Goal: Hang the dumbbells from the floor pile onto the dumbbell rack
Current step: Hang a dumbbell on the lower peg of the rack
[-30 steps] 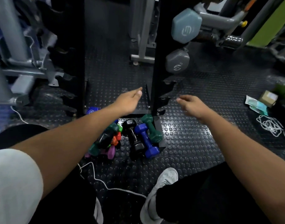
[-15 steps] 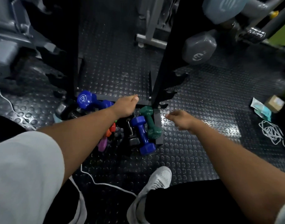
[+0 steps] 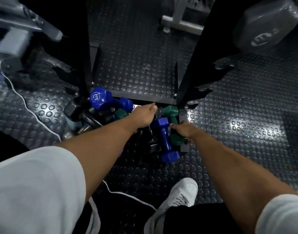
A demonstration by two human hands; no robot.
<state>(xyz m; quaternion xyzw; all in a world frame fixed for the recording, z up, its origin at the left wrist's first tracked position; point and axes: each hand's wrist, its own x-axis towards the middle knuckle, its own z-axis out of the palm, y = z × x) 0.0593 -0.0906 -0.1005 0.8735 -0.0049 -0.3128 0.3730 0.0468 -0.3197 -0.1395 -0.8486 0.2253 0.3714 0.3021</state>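
The floor pile lies at the foot of the black dumbbell rack (image 3: 192,65). It holds a large blue dumbbell (image 3: 102,98), a small blue dumbbell (image 3: 165,137), a green dumbbell (image 3: 170,112), a black hex dumbbell (image 3: 74,108) and several more, partly hidden under my arms. My left hand (image 3: 144,115) reaches down into the middle of the pile, and its fingers are hidden. My right hand (image 3: 183,130) lies over the green dumbbell's handle with its fingers curled round it, fingertips beside the small blue one. A grey dumbbell (image 3: 266,26) hangs on the rack's right side.
Studded black rubber flooring surrounds the pile. The rack's base bar (image 3: 141,97) runs just behind the pile, with hook prongs (image 3: 220,66) sticking out to the right. A white cable (image 3: 26,105) trails on the left. Grey gym equipment (image 3: 18,39) stands far left. My white shoe (image 3: 178,196) is near.
I have bent lower toward the pile. Both hands have dropped from the air: the left into the pile's middle, the right onto the green dumbbell.
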